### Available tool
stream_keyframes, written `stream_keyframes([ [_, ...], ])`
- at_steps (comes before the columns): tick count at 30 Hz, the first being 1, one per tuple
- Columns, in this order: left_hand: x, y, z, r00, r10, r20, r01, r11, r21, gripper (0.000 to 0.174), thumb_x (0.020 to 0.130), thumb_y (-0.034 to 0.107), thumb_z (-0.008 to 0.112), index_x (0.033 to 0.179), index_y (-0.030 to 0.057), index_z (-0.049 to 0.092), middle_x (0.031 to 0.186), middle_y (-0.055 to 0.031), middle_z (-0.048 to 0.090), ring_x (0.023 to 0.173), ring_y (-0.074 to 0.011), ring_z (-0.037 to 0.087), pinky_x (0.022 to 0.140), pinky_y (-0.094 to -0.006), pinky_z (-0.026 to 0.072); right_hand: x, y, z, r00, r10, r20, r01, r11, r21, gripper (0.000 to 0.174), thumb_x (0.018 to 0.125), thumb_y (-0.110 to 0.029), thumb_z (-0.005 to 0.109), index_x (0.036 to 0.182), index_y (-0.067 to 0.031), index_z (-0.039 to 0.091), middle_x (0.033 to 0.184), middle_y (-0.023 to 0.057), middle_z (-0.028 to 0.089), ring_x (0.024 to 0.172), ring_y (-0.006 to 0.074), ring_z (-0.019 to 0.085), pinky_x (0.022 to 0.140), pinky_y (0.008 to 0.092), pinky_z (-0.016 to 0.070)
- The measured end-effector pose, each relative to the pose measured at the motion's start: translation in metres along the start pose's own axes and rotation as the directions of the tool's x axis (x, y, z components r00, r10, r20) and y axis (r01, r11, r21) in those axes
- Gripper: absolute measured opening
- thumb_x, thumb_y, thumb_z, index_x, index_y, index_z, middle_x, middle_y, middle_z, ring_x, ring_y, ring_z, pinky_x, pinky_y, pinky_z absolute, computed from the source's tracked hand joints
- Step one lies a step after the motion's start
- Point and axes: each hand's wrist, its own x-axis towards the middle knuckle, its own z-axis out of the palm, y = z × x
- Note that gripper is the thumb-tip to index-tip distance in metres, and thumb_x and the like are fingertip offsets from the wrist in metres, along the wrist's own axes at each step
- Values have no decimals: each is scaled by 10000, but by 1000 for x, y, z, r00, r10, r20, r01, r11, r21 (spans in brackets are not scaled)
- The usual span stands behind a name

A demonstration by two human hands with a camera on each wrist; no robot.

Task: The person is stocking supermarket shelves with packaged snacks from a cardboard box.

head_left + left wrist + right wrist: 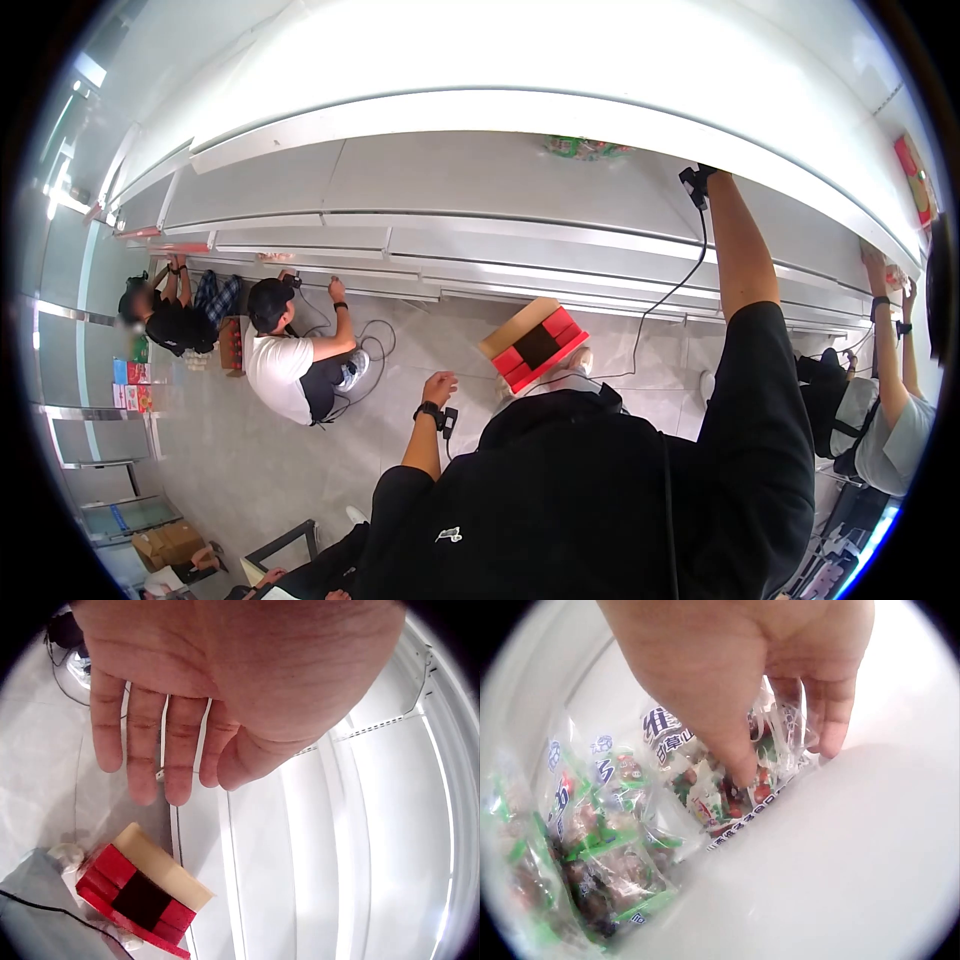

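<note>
My right hand (735, 675) reaches onto a white shelf and pinches a clear plastic bag of small wrapped snacks (694, 791), printed with blue lettering, between thumb and fingers. To the left of it in the right wrist view stand more clear bags with green trim (607, 862). From the head view the right hand is mostly hidden behind the upper shelf's edge, with green-and-clear packets (585, 148) showing to its left. My left hand (440, 386) hangs beside my body, fingers relaxed and holding nothing; in the left wrist view its palm and fingers are spread above the floor.
A red box (513, 360) with its cardboard flap raised stands on the floor by my feet. White shelves (450, 180) run across in front. A crouching person (285, 360) works to the left, and another person (890, 400) reaches to the shelves at right. Black cables (640, 330) trail down.
</note>
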Motion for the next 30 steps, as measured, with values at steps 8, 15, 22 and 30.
stream_keyframes([
  [8,12,-5,5,999,-1,36,0,999,33,314,860,215,622,1127,50,618,981,-72,692,819,-173,685,601,-265,488,-11,1,-14,997,-7,73,9,1000,-15,561,860,-242,710,1343,-40,510,1260,149,577,1192,261,538,940,367,478],
  [15,27,-1,7,992,73,106,-86,989,122,319,867,194,610,1124,7,611,954,-100,687,795,-179,676,660,-280,530,-70,20,-27,976,166,144,-168,986,3,603,856,-300,719,1360,-54,498,1355,140,543,1235,310,520,980,411,457],
  [22,55,-23,4,968,90,233,-148,958,245,304,897,222,603,1144,45,612,971,-61,696,779,-157,673,600,-275,491,-257,-68,-47,981,-79,-178,97,991,96,327,883,-156,654,1199,-75,624,1201,132,639,1124,284,604,959,368,457],
  [30,28,-23,10,953,152,262,-248,887,390,246,849,174,612,1041,28,659,910,-106,704,766,-169,673,720,-303,536,-452,0,16,887,100,451,-210,957,200,219,887,-195,639,1064,-71,672,930,83,713,861,224,686,764,335,528],
])
